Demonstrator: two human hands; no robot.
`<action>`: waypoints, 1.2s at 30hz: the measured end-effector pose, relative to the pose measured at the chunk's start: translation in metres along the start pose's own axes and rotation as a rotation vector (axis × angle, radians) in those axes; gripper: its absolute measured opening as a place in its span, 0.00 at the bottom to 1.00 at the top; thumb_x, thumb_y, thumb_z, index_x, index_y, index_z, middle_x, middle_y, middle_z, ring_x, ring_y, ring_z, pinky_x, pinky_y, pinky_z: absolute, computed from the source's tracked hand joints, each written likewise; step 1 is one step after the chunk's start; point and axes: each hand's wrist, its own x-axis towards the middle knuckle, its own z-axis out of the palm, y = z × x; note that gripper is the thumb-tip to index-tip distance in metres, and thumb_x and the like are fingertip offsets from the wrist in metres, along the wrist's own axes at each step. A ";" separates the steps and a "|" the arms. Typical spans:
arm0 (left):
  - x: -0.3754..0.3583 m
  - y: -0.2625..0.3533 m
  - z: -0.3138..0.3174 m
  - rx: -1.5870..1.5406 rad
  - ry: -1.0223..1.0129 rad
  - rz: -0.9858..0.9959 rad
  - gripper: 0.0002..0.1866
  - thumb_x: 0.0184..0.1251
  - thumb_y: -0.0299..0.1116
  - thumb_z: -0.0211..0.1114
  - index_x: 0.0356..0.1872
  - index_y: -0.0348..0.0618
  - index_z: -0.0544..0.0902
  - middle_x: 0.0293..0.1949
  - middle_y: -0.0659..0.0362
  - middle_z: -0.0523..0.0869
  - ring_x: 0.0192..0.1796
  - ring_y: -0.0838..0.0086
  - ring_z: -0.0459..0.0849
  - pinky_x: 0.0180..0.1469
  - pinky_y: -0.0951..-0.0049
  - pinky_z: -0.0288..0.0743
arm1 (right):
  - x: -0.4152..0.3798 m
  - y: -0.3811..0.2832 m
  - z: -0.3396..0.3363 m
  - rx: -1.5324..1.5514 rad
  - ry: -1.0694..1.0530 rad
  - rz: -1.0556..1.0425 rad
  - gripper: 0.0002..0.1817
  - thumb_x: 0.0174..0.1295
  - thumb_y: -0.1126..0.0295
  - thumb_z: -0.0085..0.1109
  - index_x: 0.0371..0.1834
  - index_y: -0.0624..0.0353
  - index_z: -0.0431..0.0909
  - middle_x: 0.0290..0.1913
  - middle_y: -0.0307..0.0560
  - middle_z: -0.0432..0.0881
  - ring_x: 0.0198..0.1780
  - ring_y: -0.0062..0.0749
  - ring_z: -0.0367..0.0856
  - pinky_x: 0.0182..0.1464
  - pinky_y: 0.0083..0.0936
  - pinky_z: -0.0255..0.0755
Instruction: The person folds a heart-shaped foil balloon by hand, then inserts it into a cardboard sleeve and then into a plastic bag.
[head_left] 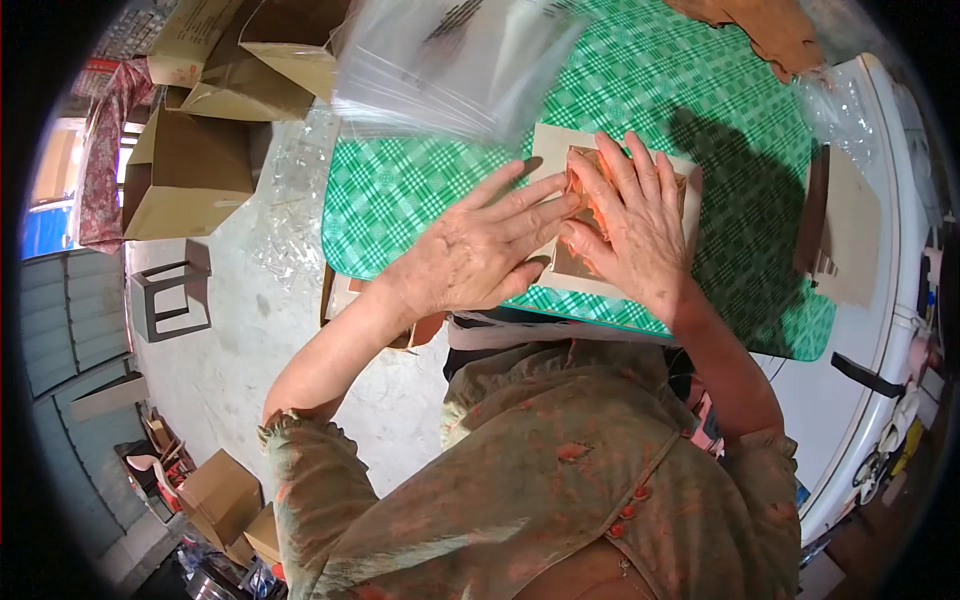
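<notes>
A pale beige square board point(549, 142) lies on the green checked tablecloth. On it is a brown and orange panel point(575, 262), mostly hidden beneath my hands. My right hand point(640, 225) rests over the panel, fingers stretched out and slightly spread. From the left, my left hand point(480, 245) reaches across the board's left edge, its extended fingertips meeting the panel's left side near my right fingers. Neither hand is wrapped round anything. Whether the panel is fixed to the board cannot be made out.
Clear plastic sleeves point(440, 80) are stacked at the table's back left. Open cardboard boxes point(190, 175) stand farther left. A brown leather-like piece point(765, 35) lies at the back right, and a beige sheet with a dark strip point(850, 235) is at the right edge.
</notes>
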 end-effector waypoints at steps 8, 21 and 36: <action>0.003 -0.017 0.004 -0.324 0.244 0.121 0.14 0.67 0.32 0.72 0.50 0.40 0.93 0.61 0.51 0.90 0.74 0.55 0.80 0.82 0.47 0.67 | 0.000 0.000 -0.001 0.030 -0.019 0.005 0.41 0.65 0.41 0.68 0.79 0.44 0.71 0.80 0.49 0.64 0.82 0.54 0.56 0.82 0.59 0.47; 0.002 0.005 0.022 -0.025 0.387 -0.199 0.19 0.73 0.34 0.72 0.62 0.47 0.87 0.67 0.58 0.87 0.77 0.56 0.76 0.79 0.46 0.65 | 0.000 0.000 0.000 0.043 -0.024 0.014 0.45 0.62 0.40 0.70 0.81 0.46 0.69 0.80 0.50 0.64 0.82 0.55 0.56 0.82 0.58 0.46; 0.006 -0.009 0.017 0.080 0.240 -0.169 0.21 0.76 0.39 0.68 0.68 0.56 0.86 0.76 0.60 0.78 0.82 0.56 0.69 0.81 0.43 0.59 | 0.002 -0.001 -0.001 0.001 -0.023 -0.002 0.45 0.64 0.38 0.67 0.81 0.48 0.69 0.79 0.50 0.65 0.81 0.55 0.58 0.81 0.56 0.48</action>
